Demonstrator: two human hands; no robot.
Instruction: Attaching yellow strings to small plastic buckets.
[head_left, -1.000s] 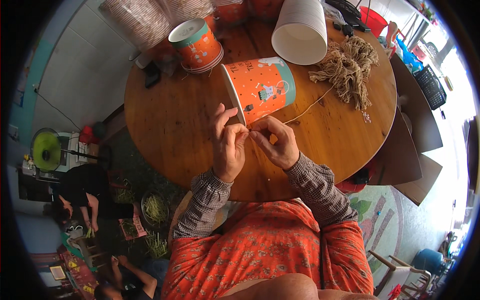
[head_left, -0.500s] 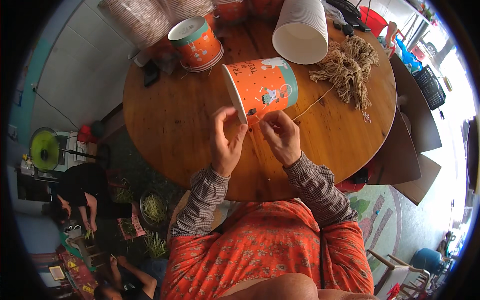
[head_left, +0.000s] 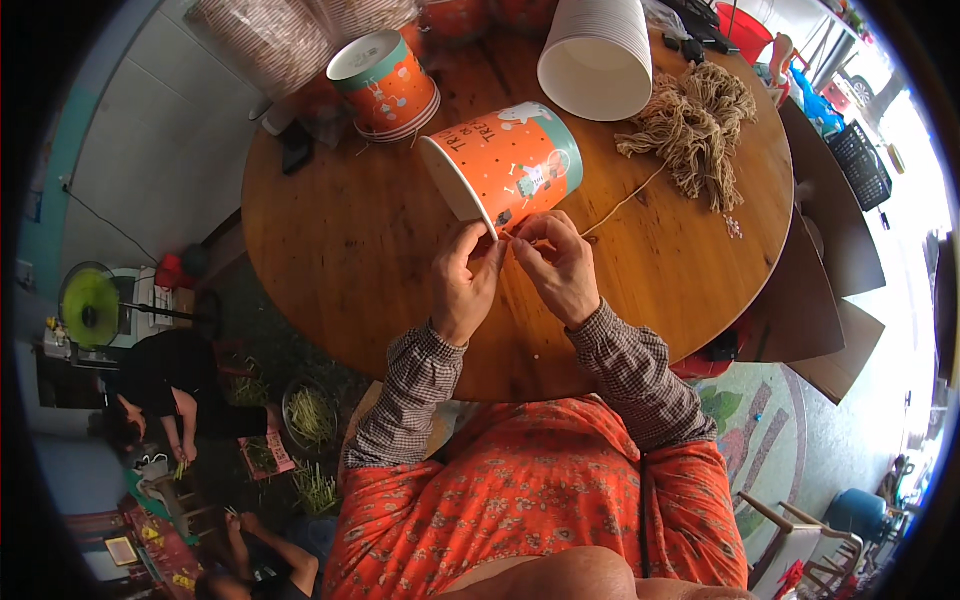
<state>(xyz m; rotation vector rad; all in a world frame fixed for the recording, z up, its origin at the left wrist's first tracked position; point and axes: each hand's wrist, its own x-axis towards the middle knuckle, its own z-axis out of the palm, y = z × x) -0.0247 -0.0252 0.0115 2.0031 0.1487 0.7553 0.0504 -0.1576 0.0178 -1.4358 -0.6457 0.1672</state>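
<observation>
Orange bucket (head_left: 515,165) turned; hands (head_left: 466,292) closer than before, left pinching rim (head_left: 486,213), right's grip unclear

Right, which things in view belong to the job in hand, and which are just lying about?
Likely part of the job:
orange tub by the left hand and right hand
tan strand
tan bundle
white tub stack

Just lying about:
green fan
black crate
red bucket
</observation>
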